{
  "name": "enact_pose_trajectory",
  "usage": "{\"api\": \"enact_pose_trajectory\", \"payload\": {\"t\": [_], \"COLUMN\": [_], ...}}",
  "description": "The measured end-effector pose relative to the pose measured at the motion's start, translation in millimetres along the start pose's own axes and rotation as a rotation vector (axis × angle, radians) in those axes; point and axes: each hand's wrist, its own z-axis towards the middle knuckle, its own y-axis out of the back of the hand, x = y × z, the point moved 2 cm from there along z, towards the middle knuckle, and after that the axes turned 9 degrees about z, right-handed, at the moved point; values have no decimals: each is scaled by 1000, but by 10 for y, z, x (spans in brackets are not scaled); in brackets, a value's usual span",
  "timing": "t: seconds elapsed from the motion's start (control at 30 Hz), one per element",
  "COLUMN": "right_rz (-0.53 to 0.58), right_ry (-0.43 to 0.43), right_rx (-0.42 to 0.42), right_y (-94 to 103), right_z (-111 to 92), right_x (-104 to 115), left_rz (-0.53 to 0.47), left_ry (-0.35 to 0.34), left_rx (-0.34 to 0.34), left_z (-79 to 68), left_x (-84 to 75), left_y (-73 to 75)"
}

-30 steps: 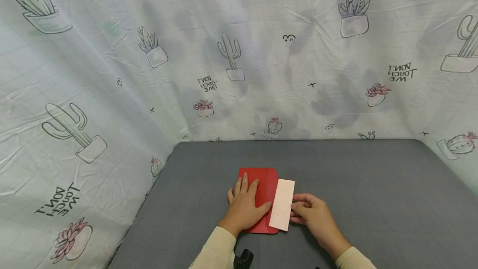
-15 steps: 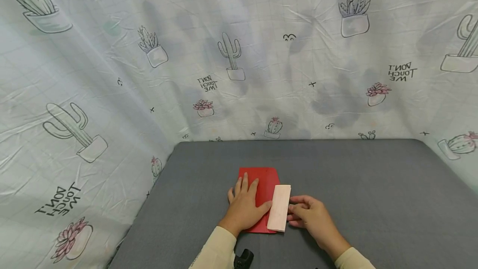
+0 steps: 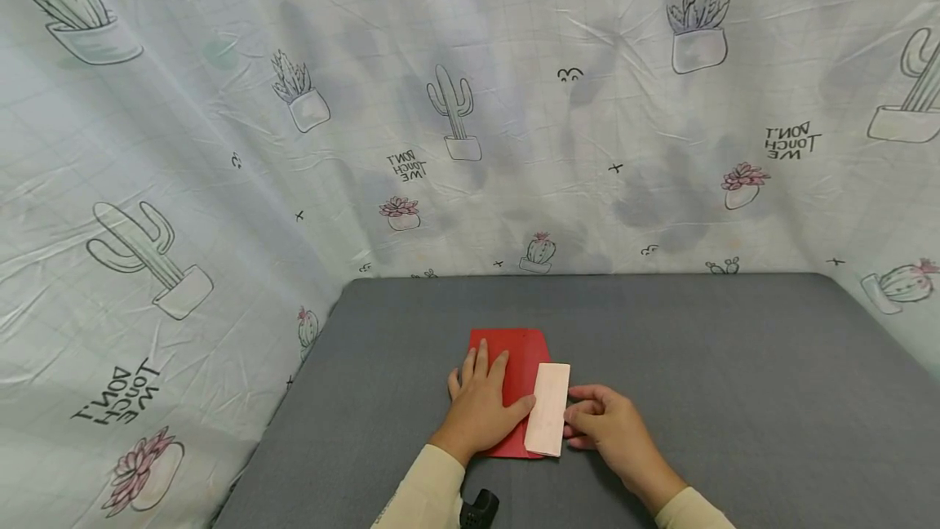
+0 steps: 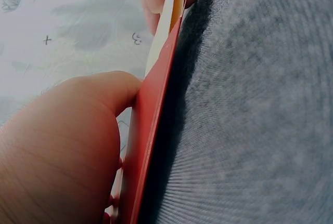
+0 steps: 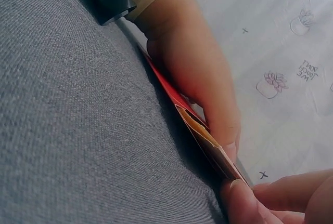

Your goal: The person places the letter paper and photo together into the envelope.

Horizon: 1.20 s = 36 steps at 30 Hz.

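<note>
A red paper envelope lies flat on the grey table. Spread across it, my left hand presses it down, the thumb reaching to the left edge of a pale pink folded paper. That narrow strip overlaps the envelope's right side, long side running front to back. My right hand pinches the strip's right edge between thumb and fingers. In the right wrist view, thin layers with a yellowish inner face show at the near end of the paper. The left palm hides much of the envelope.
The grey cloth-covered table extends around both hands. A pale curtain printed with cacti hangs behind and at the left. A black device sits at the left wrist, beside the cream sleeve.
The right hand has moved slightly left with the folded paper, which now overlaps the envelope more and stands a little straighter. My left hand has stayed in place.
</note>
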Motion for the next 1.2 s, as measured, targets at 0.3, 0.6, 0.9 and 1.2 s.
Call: {"api": "enact_pose_trajectory", "payload": {"t": [0.3, 0.6, 0.9, 1.2], "right_rz": [-37, -141, -24, -31], "right_ry": [11, 50, 15, 30], "right_rx": [-43, -38, -75, -107], "right_y": [-24, -55, -3, -28], "right_z": [14, 23, 37, 13], "right_x": [-17, -14, -20, 45], "left_rz": [-2, -17, -21, -18], "left_ry": [-2, 4, 9, 6], "left_rx": [0, 7, 10, 4], "left_z": [11, 19, 27, 20], "left_x": [0, -12, -23, -22], "left_y": [-3, -2, -11, 2]}}
